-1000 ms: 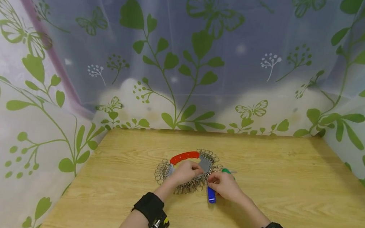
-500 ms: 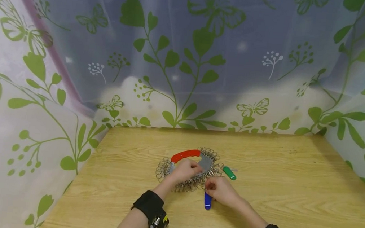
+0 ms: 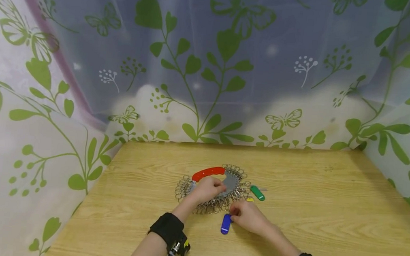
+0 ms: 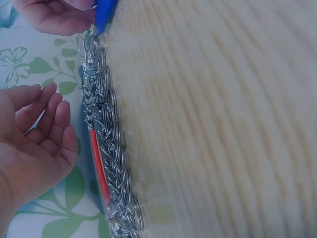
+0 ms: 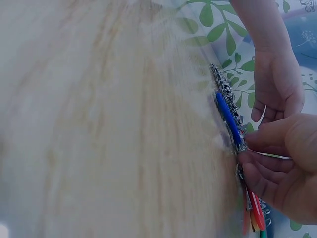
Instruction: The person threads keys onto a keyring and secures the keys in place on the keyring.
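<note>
A grey metal key holder [image 3: 231,182] with a red handle [image 3: 208,172] lies on the table, its curved edge crowded with key rings [image 3: 212,208]. Over its middle hovers my left hand [image 3: 207,190], fingers loosely bent and holding nothing; the left wrist view shows it apart from the holder. At the holder's near right side my right hand [image 3: 250,217] pinches the end of a blue key tag [image 3: 225,224] between thumb and fingertips. The tag's free end points toward me. In the right wrist view the fingers hide the tag's ring.
Right of the holder lies a green key tag [image 3: 258,193]. A yellow tag [image 3: 250,199] peeks out behind my right hand, and a red tag [image 5: 255,210] shows below it in the right wrist view. Patterned curtains [image 3: 229,105] enclose the wooden table [image 3: 312,194].
My right hand has shifted slightly toward me and left, and the blue tag has swung left. The green tag and a bit of the yellow one have come into view. My left hand stays nearly still.
</note>
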The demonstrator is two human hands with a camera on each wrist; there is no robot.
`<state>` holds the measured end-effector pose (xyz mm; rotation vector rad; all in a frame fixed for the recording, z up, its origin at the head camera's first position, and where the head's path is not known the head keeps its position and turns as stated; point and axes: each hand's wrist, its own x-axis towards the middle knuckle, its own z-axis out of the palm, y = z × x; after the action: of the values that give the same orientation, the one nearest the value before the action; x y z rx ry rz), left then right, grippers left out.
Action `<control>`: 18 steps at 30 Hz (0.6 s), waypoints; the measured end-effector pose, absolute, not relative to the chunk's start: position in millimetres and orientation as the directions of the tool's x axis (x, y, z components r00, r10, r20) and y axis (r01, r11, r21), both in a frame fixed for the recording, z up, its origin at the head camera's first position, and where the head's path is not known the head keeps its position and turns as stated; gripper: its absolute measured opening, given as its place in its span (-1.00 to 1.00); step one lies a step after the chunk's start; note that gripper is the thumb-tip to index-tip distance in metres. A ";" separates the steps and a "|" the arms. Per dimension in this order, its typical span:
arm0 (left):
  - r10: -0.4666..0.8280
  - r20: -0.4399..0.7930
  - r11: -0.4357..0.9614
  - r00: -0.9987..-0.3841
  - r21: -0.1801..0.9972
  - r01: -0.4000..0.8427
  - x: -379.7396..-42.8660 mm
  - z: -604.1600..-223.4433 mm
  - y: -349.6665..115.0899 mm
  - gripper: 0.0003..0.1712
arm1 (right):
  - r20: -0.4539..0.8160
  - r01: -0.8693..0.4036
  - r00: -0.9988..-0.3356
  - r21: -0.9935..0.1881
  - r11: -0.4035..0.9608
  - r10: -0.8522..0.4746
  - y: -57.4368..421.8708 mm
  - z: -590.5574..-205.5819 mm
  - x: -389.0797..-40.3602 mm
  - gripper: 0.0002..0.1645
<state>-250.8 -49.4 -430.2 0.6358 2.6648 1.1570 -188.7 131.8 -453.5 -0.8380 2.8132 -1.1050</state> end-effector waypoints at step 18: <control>0.422 0.047 0.609 -0.905 0.725 0.322 -250.7 -423.5 -55.1 -0.71 | 0.166 -0.663 -0.698 -0.515 0.543 -0.696 146.5 -441.8 -181.5 -0.91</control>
<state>-250.7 -55.1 -423.5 0.6278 2.7007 1.1788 -181.5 146.5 -441.8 -1.1942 2.7075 -0.8649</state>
